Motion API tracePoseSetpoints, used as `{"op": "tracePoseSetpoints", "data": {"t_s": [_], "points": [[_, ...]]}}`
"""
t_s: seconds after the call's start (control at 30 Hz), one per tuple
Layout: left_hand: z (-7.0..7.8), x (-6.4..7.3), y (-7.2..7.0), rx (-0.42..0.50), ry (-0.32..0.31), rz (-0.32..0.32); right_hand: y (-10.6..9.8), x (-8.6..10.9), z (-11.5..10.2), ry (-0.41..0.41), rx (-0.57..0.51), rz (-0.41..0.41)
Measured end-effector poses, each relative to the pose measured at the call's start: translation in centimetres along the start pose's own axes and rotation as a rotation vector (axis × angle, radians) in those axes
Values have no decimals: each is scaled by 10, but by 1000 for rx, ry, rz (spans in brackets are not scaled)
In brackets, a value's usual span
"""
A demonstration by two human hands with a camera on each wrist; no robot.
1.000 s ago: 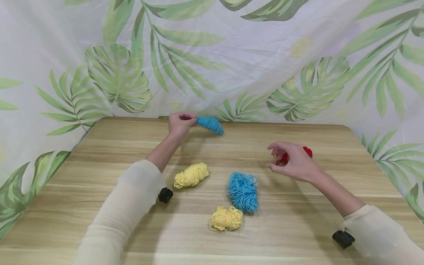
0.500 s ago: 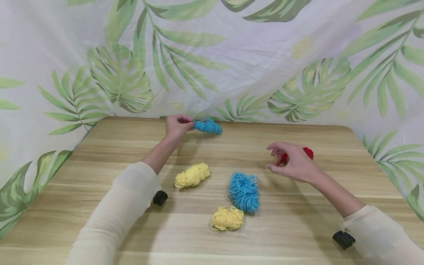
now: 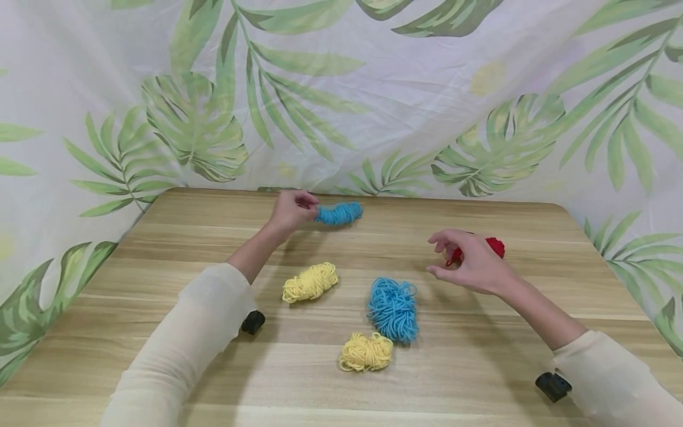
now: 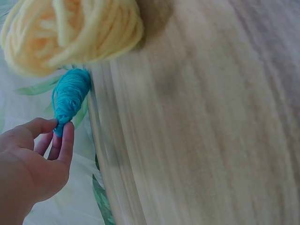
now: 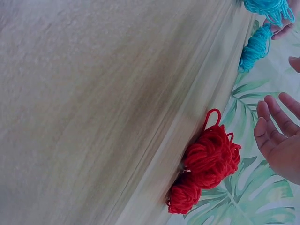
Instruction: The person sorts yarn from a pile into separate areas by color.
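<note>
A slender blue skein [image 3: 340, 214] is held by one end near the table's far edge, a little left of that edge's middle. Its long axis is set roughly along the edge, with the free end pointed toward the far right corner. The other end is pinched between the thumb and fingertips of the left hand [image 3: 292, 210], so the skein extends to the right of that hand. Whether its underside is borne by the table [image 3: 480, 367] or held just above it cannot be told.

The skein is well apart from the right hand [image 3: 472, 261], which is poised closer to the table's right edge with thumb and fingers parted and nothing gripped. Red yarn [image 5: 211, 157] is partly hidden by that hand in the head view; in the right wrist view the two are seen apart. Whether one bundle or two is shown there cannot be told.

Nearer the wearer, a yellow skein [image 3: 310, 283] is seen beside the left forearm. A fuller blue bundle [image 3: 393, 309] is placed farther right, its long side turned toward the near edge, with a smaller yellow bundle [image 3: 366, 352] just beside its near left corner. Beyond the far edge, a leaf-printed cloth [image 3: 405, 101] is hung.
</note>
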State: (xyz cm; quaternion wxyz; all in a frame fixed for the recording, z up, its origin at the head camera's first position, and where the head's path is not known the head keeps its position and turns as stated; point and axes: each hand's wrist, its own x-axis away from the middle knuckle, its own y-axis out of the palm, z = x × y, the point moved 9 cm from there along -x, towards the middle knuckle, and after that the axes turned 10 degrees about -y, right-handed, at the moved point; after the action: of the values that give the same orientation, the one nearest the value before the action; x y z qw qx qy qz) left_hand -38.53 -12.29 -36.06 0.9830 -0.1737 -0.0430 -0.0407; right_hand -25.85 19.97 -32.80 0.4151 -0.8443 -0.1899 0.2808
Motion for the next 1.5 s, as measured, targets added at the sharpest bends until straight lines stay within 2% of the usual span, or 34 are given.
{"op": "tracePoseSetpoints", "data": {"t_s": [0.53, 1.0, 1.27, 1.5], "points": [[-4, 4, 11, -165, 29, -86, 0, 0, -5, -1, -3, -7], [-5, 8, 23, -173, -12, -180, 2, 1, -5, -5, -34, -8], [-4, 11, 23, -221, 4, -193, 8, 1, -9, 8, -56, -31], [0, 15, 21, -266, 46, -202, 19, 1, -14, -27, -100, -55]]}}
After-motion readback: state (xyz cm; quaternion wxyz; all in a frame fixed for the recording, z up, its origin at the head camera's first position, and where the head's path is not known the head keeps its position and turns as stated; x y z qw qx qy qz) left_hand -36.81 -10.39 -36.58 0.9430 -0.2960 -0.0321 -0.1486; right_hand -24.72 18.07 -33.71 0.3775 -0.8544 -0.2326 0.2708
